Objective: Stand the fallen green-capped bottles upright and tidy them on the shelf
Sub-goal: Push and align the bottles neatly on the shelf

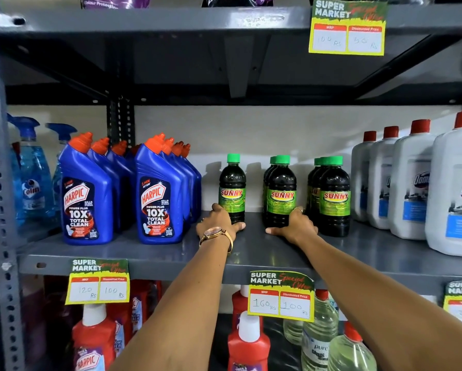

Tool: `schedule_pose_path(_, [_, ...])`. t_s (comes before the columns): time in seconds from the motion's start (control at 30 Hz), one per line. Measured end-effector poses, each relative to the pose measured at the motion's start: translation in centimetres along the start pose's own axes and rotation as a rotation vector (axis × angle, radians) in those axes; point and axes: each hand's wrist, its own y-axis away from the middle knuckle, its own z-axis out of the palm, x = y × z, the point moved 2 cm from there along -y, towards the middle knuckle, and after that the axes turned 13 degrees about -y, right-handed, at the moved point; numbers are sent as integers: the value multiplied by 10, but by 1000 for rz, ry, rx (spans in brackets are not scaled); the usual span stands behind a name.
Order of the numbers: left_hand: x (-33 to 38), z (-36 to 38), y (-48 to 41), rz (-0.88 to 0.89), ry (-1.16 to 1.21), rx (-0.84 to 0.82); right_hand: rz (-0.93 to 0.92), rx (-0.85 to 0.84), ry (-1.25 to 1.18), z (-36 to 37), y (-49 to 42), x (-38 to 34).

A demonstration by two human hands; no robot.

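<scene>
Green-capped bottles [280, 192] all stand upright mid-shelf, so the left hand [219, 223] gripping the lone bottle [232, 191] should slide it (base flat) toward the pair the right hand [297, 226] cups, closing the gap.

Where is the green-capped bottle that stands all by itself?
The lone green-capped bottle stands upright on the middle shelf, left of centre in the head view, between the blue Harpic bottles and the other green-capped bottles, with the left hand at its base.
</scene>
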Motion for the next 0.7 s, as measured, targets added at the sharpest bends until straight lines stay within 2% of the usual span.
schedule_pose_path(0.47, [-1, -2, 3, 13, -7, -24, 31, -13, -40, -1, 5, -1])
schedule_pose_path(0.63, [2, -9, 15, 10, 13, -142, 17, -50, -325, -13, 11, 1])
schedule_pose_path(0.7, [4, -13, 33, 62, -39, -108, 16, -132, -429, -25, 14, 5])
